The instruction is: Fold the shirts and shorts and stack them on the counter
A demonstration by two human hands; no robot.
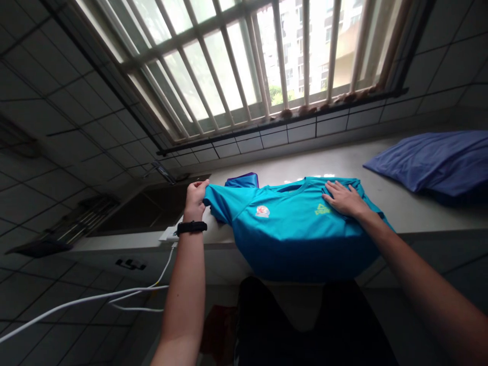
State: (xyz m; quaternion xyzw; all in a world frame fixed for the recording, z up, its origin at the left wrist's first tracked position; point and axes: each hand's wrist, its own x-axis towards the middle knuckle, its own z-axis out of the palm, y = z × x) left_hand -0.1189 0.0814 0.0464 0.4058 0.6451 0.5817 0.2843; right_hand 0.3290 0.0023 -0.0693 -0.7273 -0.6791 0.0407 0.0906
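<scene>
The pale stone countertop (400, 203) carries the teal short-sleeved sports shirt (290, 229), its long axis running across between my hands. My right hand (345, 198) presses flat, open, on its chest. My left hand (196, 195) pinches the sleeve edge.

Both forearms were extended forward, bare to the elbow; the left hand (195, 197) was raised at the wrist, fingers curled closed in a pinch grip, thumb side toward the body; a black band encircled the left wrist; the right hand (344, 198) lay palm down, fingers spread flat and pressed, with the forearm angled inward from the right.
</scene>
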